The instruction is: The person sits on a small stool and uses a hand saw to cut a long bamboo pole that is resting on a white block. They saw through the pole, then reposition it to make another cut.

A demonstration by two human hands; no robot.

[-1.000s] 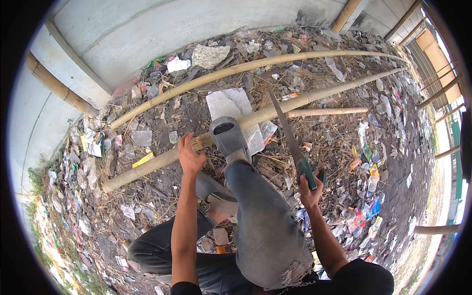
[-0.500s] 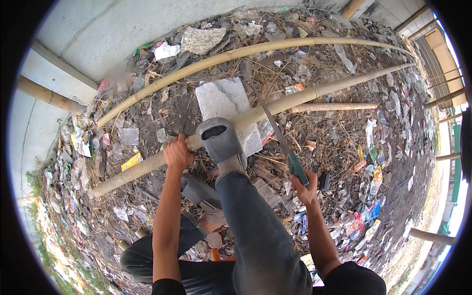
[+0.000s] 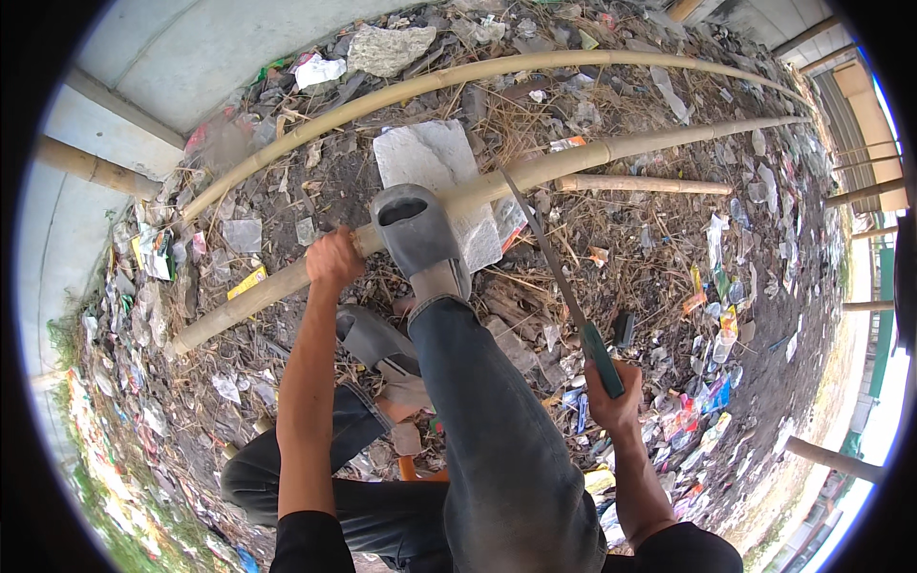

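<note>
A long bamboo pole runs slantwise across the view, its near end at the lower left. My left hand is closed round it, left of my grey slide sandal, which presses on the pole. My right hand grips the green handle of a hand saw. The saw's narrow blade slants up and left, its tip end lying at the pole just right of the foot. Whether the teeth have cut into the bamboo I cannot make out. A white foam slab lies under the pole.
A second, curved bamboo pole lies farther off, and a short bamboo piece rests on the right. Scraps of plastic and straw litter the ground. A pale rock sits by the grey wall. My other sandal stands below the pole.
My right hand has drawn the saw back toward me and slightly right, so less blade reaches past the pole. My left hand keeps its hold; the whole view has shifted a little.
</note>
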